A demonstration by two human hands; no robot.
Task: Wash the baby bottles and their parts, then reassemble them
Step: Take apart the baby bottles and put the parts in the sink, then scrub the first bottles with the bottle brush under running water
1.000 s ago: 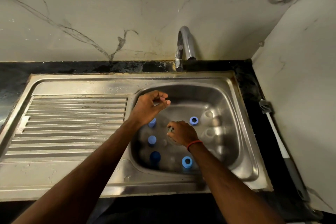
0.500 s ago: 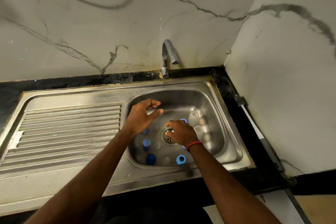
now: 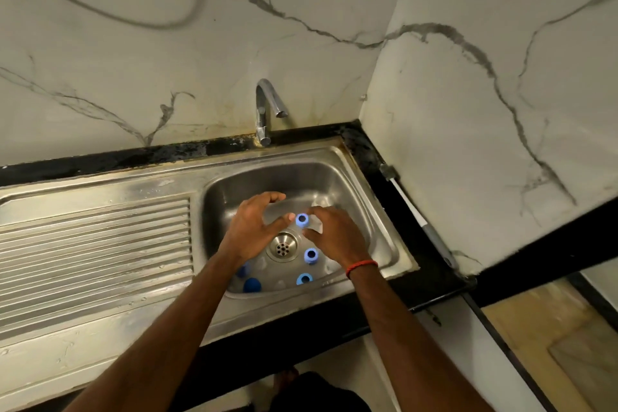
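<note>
A: What's in the sink (image 3: pixel 351 177)?
B: Around the drain (image 3: pixel 283 247), a collared bottle (image 3: pixel 311 256) at 4 o'clock, a blue ring (image 3: pixel 304 279) at 5, a dark cap (image 3: pixel 251 285) at 7.
A: And the hands?
B: The right hand (image 3: pixel 337 239) has its fingers grasping a clear bottle (image 3: pixel 302 219) at 1 o'clock. The left hand (image 3: pixel 249 231) at 10 has its fingers released and spread.

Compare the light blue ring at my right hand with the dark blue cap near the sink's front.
The light blue plastic ring has an open dark centre; the dark blue round cap looks closed. The ring is paler than the cap. The ring is held at the right hand's fingertips; the cap lies untouched. Both are round and inside the steel sink.
</note>
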